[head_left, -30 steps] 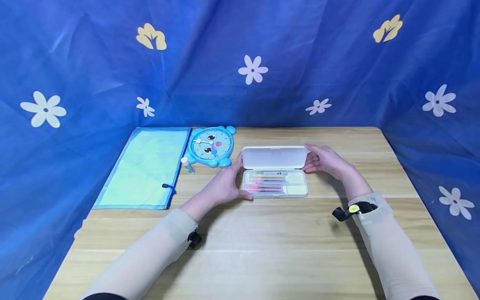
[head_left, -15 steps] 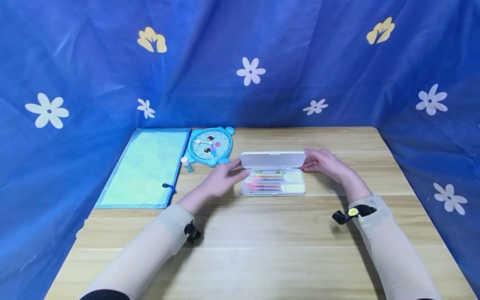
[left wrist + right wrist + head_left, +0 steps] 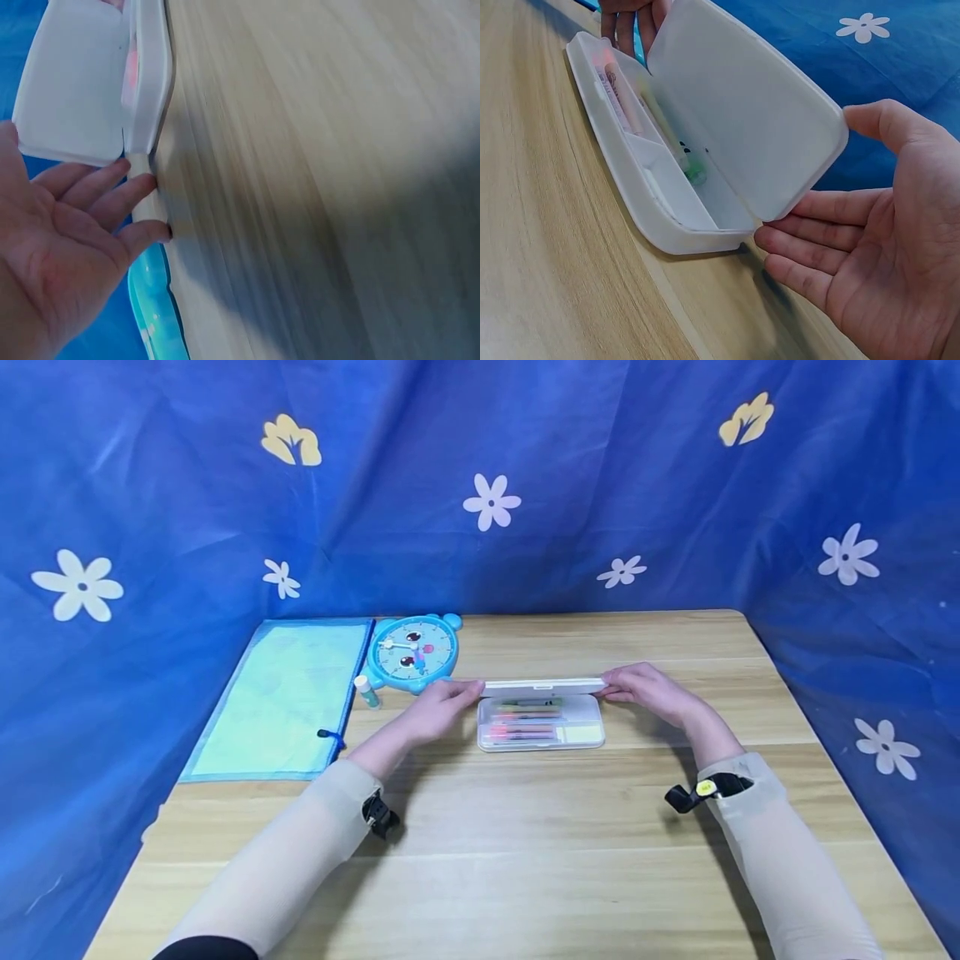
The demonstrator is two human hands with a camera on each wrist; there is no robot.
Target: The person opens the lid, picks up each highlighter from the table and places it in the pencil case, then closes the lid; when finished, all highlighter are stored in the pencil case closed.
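Observation:
A white plastic pencil case (image 3: 540, 737) lies on the table with its lid (image 3: 543, 688) tipped up at the hinge. Pens with pink, orange and green parts (image 3: 619, 94) fill its compartments. My left hand (image 3: 438, 708) is at the lid's left end, thumb at the edge and fingers near the hinge in the left wrist view. At the other end my right hand (image 3: 900, 225) holds the lid's corner, with the thumb on the outer edge and fingertips by the hinge. The head view hides part of the fingers.
Left of the case are a blue toy clock (image 3: 412, 650) with a face, a small glue stick (image 3: 367, 692) and a light blue zip folder (image 3: 277, 697). A blue flowered cloth (image 3: 390, 485) hangs behind the wooden table (image 3: 525, 843).
The lid has swung forward and down from nearly upright. My left hand has moved from the case's left side up to the lid's end; my right hand has lowered slightly with the lid.

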